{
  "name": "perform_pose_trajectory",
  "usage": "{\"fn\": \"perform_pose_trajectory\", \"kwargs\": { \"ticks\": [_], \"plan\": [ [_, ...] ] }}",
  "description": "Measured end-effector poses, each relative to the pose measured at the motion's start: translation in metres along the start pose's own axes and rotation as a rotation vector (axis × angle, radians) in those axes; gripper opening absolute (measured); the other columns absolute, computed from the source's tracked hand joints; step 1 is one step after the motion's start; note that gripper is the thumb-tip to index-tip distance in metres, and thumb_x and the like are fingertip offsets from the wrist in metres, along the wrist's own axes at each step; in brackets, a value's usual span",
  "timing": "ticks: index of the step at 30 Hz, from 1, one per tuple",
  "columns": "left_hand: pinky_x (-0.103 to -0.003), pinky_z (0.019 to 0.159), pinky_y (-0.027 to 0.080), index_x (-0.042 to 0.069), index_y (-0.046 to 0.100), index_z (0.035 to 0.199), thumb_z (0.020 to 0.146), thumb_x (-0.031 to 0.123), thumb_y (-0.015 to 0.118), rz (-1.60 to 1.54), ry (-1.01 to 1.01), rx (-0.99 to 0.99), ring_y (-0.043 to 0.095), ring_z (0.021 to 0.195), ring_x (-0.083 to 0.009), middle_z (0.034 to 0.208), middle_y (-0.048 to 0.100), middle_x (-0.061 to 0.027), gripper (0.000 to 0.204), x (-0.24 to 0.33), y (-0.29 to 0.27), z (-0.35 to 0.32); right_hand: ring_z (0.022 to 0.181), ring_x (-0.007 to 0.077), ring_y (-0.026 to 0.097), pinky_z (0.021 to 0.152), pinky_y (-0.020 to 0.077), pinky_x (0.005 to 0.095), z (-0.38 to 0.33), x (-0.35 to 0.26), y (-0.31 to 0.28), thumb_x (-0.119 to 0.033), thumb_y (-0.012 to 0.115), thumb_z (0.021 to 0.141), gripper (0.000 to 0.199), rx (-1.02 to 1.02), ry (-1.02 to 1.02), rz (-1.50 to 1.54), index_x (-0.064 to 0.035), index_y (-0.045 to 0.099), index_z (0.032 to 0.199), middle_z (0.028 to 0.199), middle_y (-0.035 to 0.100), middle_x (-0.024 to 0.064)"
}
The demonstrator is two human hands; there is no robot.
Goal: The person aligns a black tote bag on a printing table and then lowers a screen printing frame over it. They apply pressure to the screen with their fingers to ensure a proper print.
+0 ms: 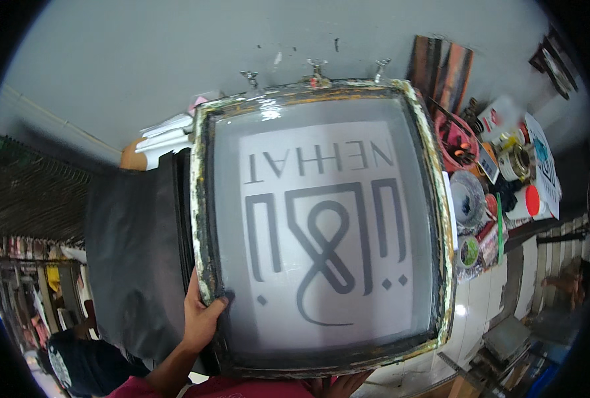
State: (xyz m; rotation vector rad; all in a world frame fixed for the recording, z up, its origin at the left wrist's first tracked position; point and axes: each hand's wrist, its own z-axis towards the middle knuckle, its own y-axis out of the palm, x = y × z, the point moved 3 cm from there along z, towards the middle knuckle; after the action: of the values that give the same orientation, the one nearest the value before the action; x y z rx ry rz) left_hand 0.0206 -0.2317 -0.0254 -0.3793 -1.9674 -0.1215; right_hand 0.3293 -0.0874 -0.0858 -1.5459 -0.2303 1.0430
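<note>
On the left side of a rectangular, paint-crusted screen frame, the bare left hand grips with its thumb on top; the right hand is mostly hidden below the near edge, so its grasp cannot be told. The frame sits before the person, its translucent pale mesh showing dark grey, angular lettering with a looped centre. Silver metal fittings line its far edge; black sheeting hangs left, a round pink bowl sits right.
</note>
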Motion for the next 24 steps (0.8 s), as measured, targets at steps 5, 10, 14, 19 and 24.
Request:
{"fn": "perform_pose_trajectory", "kwargs": {
  "ticks": [5, 10, 14, 19, 24],
  "plan": [
    [-0.027, 0.095, 0.048, 0.002, 0.033, 0.156, 0.082, -0.009, 0.057, -0.026, 0.046, 0.053, 0.057, 0.110, -0.0108, 0.125, 0.057, -0.0035, 0.079, 0.003, 0.002, -0.001, 0.150, 0.0558, 0.016, 0.116, 0.0199, 0.0741, -0.028, 0.022, 0.016, -0.064, 0.064, 0.090, 0.098, -0.065, -0.013, -0.059, -0.0224, 0.014, 0.163, 0.166, 0.010, 0.0288],
    [-0.030, 0.105, 0.043, 0.001, 0.024, 0.160, 0.082, -0.010, 0.058, -0.040, 0.011, 0.011, 0.054, 0.121, -0.0123, 0.135, 0.055, -0.0057, 0.086, 0.000, 0.000, 0.000, 0.151, 0.0556, 0.014, 0.116, 0.0196, 0.0763, -0.047, 0.041, 0.023, -0.069, 0.064, 0.086, 0.100, -0.087, -0.025, -0.105, -0.0326, 0.011, 0.163, 0.168, 0.006, 0.0250],
    [-0.032, 0.110, 0.039, 0.001, 0.021, 0.162, 0.084, -0.008, 0.060, -0.046, 0.012, -0.010, 0.050, 0.129, -0.0154, 0.143, 0.051, -0.0085, 0.088, 0.005, 0.001, 0.000, 0.151, 0.0554, 0.012, 0.115, 0.0194, 0.0780, -0.057, 0.053, 0.028, -0.074, 0.064, 0.083, 0.103, -0.109, -0.041, -0.133, -0.0408, 0.008, 0.163, 0.170, 0.004, 0.0220],
    [-0.036, 0.116, 0.035, 0.000, 0.019, 0.162, 0.085, -0.008, 0.060, 0.015, -0.022, 0.001, 0.046, 0.136, -0.0193, 0.148, 0.047, -0.0123, 0.087, 0.007, -0.001, -0.002, 0.151, 0.0548, 0.014, 0.115, 0.0203, 0.0769, -0.051, 0.052, 0.027, -0.072, 0.064, 0.084, 0.100, -0.119, -0.041, -0.134, -0.0387, 0.011, 0.162, 0.168, 0.006, 0.0225],
    [-0.034, 0.113, 0.038, -0.003, 0.014, 0.162, 0.086, -0.009, 0.057, 0.048, 0.020, -0.030, 0.047, 0.136, -0.0195, 0.150, 0.046, -0.0165, 0.087, 0.007, -0.001, 0.000, 0.150, 0.0542, 0.017, 0.115, 0.0215, 0.0749, -0.044, 0.048, 0.024, -0.068, 0.064, 0.087, 0.095, -0.129, -0.033, -0.134, -0.0336, 0.015, 0.160, 0.167, 0.010, 0.0239]
  ]
}}
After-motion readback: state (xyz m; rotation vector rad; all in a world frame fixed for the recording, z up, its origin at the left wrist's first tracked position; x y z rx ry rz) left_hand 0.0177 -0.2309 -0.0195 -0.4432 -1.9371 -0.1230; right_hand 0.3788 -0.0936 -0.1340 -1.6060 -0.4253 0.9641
